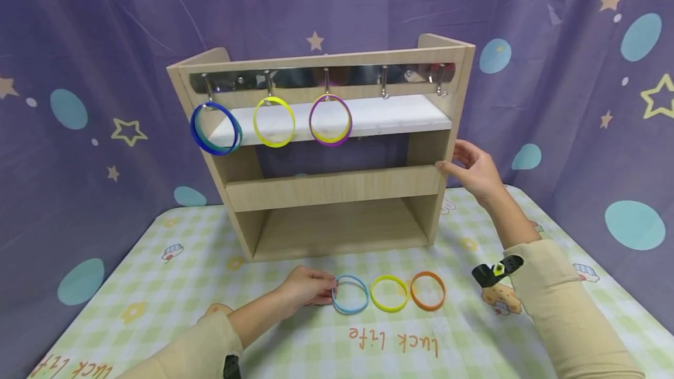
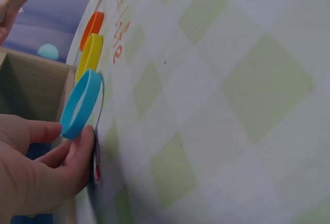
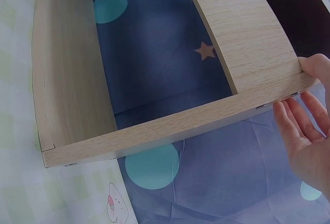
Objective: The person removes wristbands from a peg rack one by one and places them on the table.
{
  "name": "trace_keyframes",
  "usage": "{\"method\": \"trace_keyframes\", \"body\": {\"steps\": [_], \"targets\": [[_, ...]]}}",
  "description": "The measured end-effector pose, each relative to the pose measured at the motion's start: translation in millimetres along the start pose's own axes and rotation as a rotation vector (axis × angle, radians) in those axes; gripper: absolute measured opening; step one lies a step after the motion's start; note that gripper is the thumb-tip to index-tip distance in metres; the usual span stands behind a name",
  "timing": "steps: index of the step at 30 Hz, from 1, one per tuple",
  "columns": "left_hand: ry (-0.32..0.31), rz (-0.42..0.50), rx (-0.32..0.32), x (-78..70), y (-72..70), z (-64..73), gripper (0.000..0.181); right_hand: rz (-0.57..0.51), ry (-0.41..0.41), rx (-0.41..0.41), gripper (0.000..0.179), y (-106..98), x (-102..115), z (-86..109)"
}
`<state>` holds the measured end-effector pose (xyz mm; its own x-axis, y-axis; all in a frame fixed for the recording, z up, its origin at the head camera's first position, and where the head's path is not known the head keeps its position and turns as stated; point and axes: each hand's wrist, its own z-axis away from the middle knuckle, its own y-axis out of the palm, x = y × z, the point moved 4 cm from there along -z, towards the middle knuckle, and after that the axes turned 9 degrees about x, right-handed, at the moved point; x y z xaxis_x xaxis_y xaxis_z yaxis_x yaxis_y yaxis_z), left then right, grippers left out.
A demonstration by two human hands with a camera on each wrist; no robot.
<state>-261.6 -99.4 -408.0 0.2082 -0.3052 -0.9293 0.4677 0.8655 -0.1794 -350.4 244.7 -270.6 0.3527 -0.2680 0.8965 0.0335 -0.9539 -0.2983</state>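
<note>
A purple-blue curtain printed with stars and light blue ovals hangs along the far side and both flanks. In front of it lies the tabletop, checked in pale green and white, with orange lettering near the front.

Upright toward the far side of the tabletop stands a light wooden shelf, open at the front. Inside its upper part sits a white board, and a shiny metal strip runs across the top front.

A person's arms reach in from the near side in beige sleeves. The right hand grasps the shelf's right side panel, thumb at the front edge and fingers around the outer face. The left hand pinches the left edge of a light blue band between thumb and fingers, just in front of the shelf.

Right of that band, in a row on the tabletop, lie a yellow band and then an orange band.

Five small hooks line the strip. The leftmost carries a dark blue band and a teal band, the second a bright yellow band, and the middle one a purple band together with another yellow one.
</note>
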Motion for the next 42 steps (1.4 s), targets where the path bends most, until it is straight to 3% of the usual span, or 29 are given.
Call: {"method": "trace_keyframes", "body": {"steps": [6, 13, 16, 19, 32, 37, 42], "targets": [[0.036, -0.278, -0.055, -9.3, -4.8, 5.2, 0.025, -0.002, -0.006, 0.000, 0.041, 0, -1, -1.1], [0.081, -0.377, 0.039, -22.0, -9.9, 10.1, 0.026, -0.006, -0.015, -0.006, 0.038, -1, -1, -2.7], [0.130, -0.410, 0.080, -32.9, -13.6, 11.3, 0.029, 0.000, -0.011, -0.006, 0.039, -1, 0, -2.6], [0.170, -0.447, 0.080, -48.2, -17.8, 12.0, 0.032, 0.000, -0.012, -0.003, 0.040, -1, 1, -2.2], [0.241, -0.492, -0.014, -131.8, -35.5, 26.5, 0.033, 0.018, -0.004, 0.002, 0.043, -1, 1, -0.4], [0.343, -0.484, -0.071, -166.2, -40.7, 34.0, 0.033, 0.022, -0.002, 0.002, 0.043, -1, 1, -0.7], [0.427, -0.434, -0.179, -188.3, -43.2, 40.1, 0.029, 0.002, -0.007, 0.000, 0.039, 0, 1, -1.1]]}}
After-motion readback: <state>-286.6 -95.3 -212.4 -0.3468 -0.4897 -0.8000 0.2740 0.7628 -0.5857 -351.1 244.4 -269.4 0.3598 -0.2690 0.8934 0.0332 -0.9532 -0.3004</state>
